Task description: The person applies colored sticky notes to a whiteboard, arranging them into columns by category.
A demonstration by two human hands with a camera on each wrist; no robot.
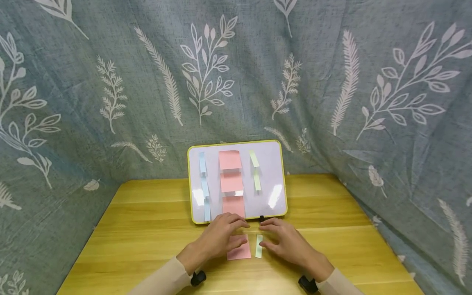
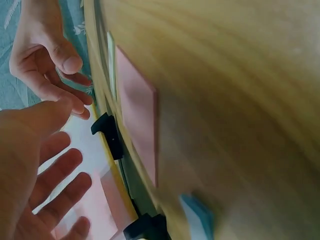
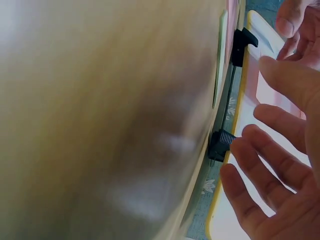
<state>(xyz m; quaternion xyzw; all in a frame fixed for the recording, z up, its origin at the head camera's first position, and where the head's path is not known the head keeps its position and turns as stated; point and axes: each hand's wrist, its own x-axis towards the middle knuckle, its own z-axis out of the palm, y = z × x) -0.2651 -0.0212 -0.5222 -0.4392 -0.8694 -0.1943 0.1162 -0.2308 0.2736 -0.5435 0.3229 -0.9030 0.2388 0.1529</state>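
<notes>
Over the table in front of the whiteboard, my left hand (image 1: pixel 217 235) hovers with loosely bent fingers and holds nothing. Beneath its fingers lies a pink sticky note pad (image 1: pixel 239 252), partly covered in the head view. My right hand (image 1: pixel 291 241) is held likewise, nothing in its grasp, its thumb overlapping a narrow pale green sticky note pad (image 1: pixel 259 250). A blue sticky note pad (image 2: pixel 197 217) lies beside the pink one in the left wrist view; the left hand hides it from the head view. Both hands' fingertips point toward each other with a small gap.
The yellow-rimmed whiteboard (image 1: pixel 269 168) leans upright on black feet (image 1: pixel 262 218). It bears three blue strips (image 1: pixel 203 163), three pink notes (image 1: pixel 230 159) and two green strips (image 1: pixel 254 158). A leaf-patterned cloth (image 1: pixel 258 82) hangs behind and beside the wooden table (image 1: pixel 147 213).
</notes>
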